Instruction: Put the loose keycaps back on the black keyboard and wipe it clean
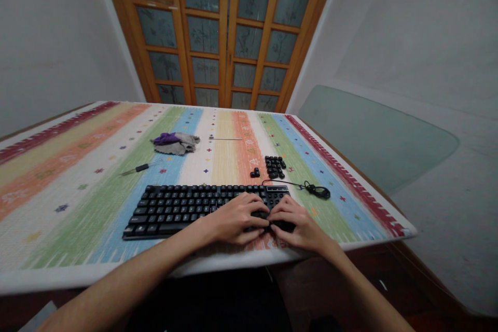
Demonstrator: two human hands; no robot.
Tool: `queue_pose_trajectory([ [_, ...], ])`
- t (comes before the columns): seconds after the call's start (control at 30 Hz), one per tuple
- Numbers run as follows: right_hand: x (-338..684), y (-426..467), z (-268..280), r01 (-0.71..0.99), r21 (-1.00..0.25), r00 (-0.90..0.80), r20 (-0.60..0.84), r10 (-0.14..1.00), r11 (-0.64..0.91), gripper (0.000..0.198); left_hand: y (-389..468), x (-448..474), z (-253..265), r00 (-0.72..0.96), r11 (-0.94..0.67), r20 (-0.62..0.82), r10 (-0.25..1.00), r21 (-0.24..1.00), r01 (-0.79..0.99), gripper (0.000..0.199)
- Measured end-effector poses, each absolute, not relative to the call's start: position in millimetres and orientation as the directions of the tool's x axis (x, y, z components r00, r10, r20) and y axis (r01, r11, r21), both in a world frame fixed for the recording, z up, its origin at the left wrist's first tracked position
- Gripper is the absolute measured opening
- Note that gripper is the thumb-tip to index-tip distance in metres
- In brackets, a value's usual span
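Observation:
A black keyboard (177,212) lies flat near the front edge of the table. Its right-hand section shows bare sockets where keycaps are off. My left hand (241,218) rests over the right part of the keyboard, with its fingers bent. From the other side my right hand (295,220) reaches in, thumb and fingers curled together. The fingertips of both hands meet above the keys; whatever is between them is hidden. Behind the keyboard sit a block of loose black keycaps (274,166) and a few more keycaps (254,173) beside it.
A coiled black cable (317,190) lies right of the keyboard. Farther left are a grey and purple cloth (175,143) and a thin tool with a black handle (142,167). A thin rod (227,139) lies at the back. The striped tablecloth (89,181) covers the table.

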State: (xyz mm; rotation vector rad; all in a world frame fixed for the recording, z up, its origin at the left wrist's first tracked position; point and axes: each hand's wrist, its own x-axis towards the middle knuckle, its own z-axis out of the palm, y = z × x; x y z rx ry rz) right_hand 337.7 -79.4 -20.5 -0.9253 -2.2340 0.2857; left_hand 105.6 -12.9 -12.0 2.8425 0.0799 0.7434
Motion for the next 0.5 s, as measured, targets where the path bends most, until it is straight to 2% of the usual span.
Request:
queue_pose_trajectory([
  [0.13, 335.6, -79.5, -20.7, 0.551, -0.448, -0.5, 0.498, 0.708, 0.704, 0.018, -13.3, 106.2, -15.2, 0.881, -0.979, 0.462, 0.105, 0.201, 0.011, 0.02],
  [0.3, 339.3, -80.6, -25.2, 0.58, -0.523, -0.414, 0.471, 0.779, 0.625, 0.02, -13.3, 107.3, -18.1, 0.885, -0.98, 0.447, 0.128, 0.196, 0.043, 0.025],
  [0.5, 340.0, -79.5, -29.5, 0.568, -0.512, -0.43, 0.483, 0.763, 0.644, 0.02, -14.7, 110.0, -17.8, 0.894, -0.99, 0.432, 0.121, 0.115, 0.078, 0.022],
])
